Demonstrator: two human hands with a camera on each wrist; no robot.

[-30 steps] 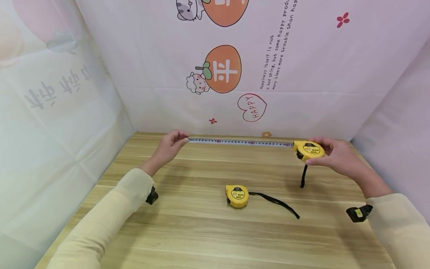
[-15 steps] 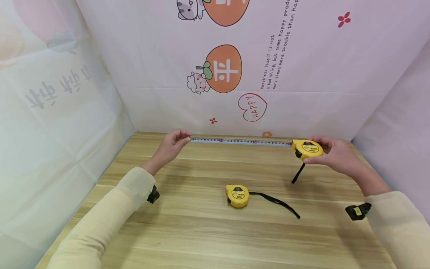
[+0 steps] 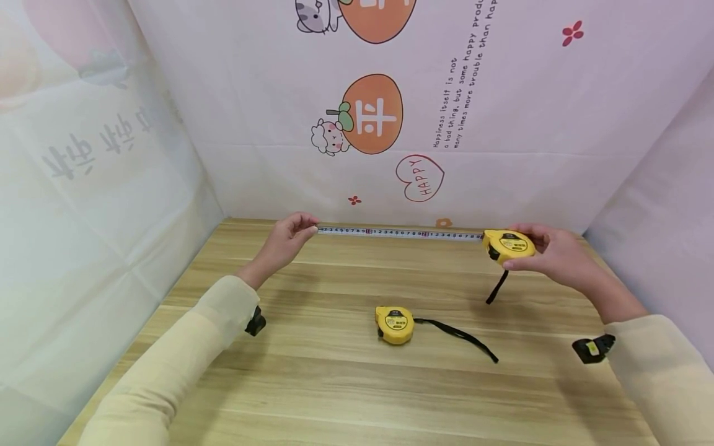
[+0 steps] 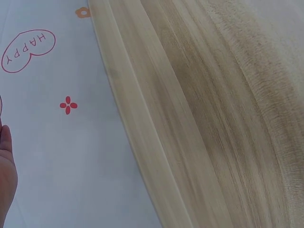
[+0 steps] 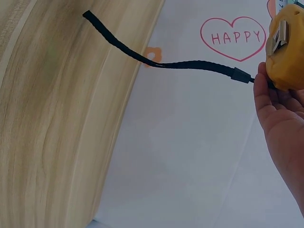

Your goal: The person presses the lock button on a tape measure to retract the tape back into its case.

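My right hand (image 3: 558, 257) grips a yellow tape measure (image 3: 509, 245) near the back right of the table, its black wrist strap (image 3: 498, 287) dangling below. In the right wrist view the case's metal clip (image 5: 278, 39) shows. From the case a white measuring blade (image 3: 398, 233) runs left, stretched straight along the table's back edge. My left hand (image 3: 287, 243) pinches the end of that blade between thumb and fingers. At the left wrist view's edge only part of the left hand (image 4: 6, 171) shows, and the blade end is out of sight there.
A second yellow tape measure (image 3: 395, 326) lies on the wooden table (image 3: 334, 384) nearer the front, its black strap (image 3: 460, 336) trailing right. A printed cloth backdrop (image 3: 268, 105) stands behind the table, with cloth walls on both sides.
The held tape measure has shifted slightly left, and the visible blade is a little shorter. Its hanging strap has swung left. The left hand has moved slightly right. The tape measure on the table stays put.
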